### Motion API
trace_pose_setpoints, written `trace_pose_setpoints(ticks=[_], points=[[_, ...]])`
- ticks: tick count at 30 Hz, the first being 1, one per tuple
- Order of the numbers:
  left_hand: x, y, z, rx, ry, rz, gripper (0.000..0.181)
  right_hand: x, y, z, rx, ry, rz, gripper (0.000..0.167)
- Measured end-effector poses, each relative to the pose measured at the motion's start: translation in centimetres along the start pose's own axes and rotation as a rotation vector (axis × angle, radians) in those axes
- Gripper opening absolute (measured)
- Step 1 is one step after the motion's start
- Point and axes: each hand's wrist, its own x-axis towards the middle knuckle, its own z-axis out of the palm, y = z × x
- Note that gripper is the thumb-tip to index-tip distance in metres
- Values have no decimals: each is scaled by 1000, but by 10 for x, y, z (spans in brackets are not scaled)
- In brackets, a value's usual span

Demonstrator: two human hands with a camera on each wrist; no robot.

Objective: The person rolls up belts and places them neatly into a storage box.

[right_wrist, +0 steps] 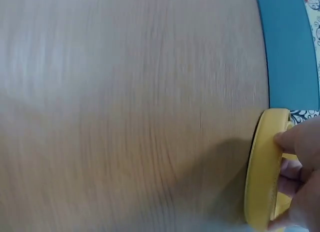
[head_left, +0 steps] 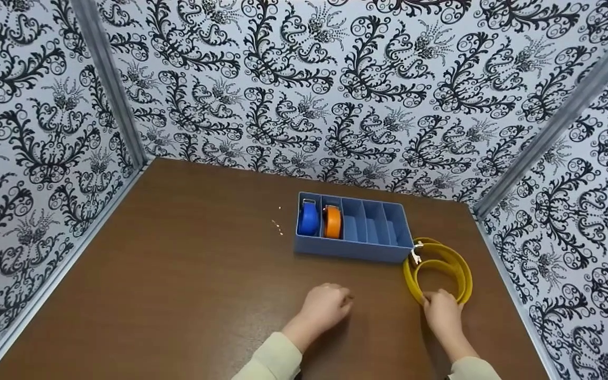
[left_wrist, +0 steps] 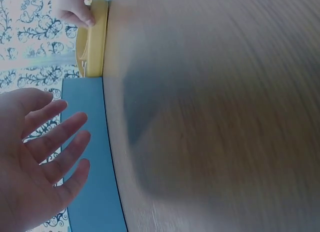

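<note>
A yellow belt lies in loose coils at the right of the table, its pale buckle end beside the box's right front corner. My right hand pinches the near edge of the coil; in the right wrist view the thumb presses the outside of the yellow band. My left hand is in front of the blue box, holding nothing; its fingers are spread and slightly bent in the left wrist view. Rolled blue and orange belts sit in the box's two leftmost compartments.
Small light specks lie on the brown table left of the box. Patterned walls with grey corner posts stand behind and at both sides. The box's other compartments hold nothing visible.
</note>
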Motion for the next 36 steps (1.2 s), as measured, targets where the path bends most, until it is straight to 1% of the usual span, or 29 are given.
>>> trace_pose_setpoints(ticks=[4, 7, 11, 15, 16, 19, 22, 24, 26, 29, 31, 34, 36], points=[[-2, -3, -1, 1, -1, -9, 11, -3, -6, 0, -22, -43, 24, 23], [-3, -5, -1, -1, 1, -9, 10, -9, -10, -3, -48, -79, 22, 29], [-5, -7, -1, -7, 5, -18, 9, -15, -15, -9, -50, -121, -33, 37], [-5, -8, -1, -15, -9, -23, 9, -14, -11, -16, -29, -145, -94, 43], [-6, -9, -1, -16, -13, -25, 9, -14, -8, -18, -39, -141, -107, 44], [-6, -10, -1, -15, -12, -30, 10, -12, 3, -23, -124, -109, -141, 41], [-7, -11, -2, -7, -5, -24, 9, -12, 13, -25, -198, -90, -147, 28], [-7, -11, -2, 0, -7, -12, 8, -14, 17, -24, -205, -81, -154, 22], [-8, -11, -3, 9, -14, 1, 8, -16, 18, -21, -189, -66, -156, 20], [-9, -12, -3, 21, -27, 17, 7, -19, 14, -16, -170, -31, -155, 25], [-9, -14, -3, 25, -37, 22, 8, -21, 8, -14, -161, -24, -147, 27], [-9, -18, -4, 27, -38, 27, 9, -24, -3, -10, -158, -19, -148, 27], [-9, -21, -7, 31, -41, 31, 10, -25, -10, -7, -164, -6, -168, 25]])
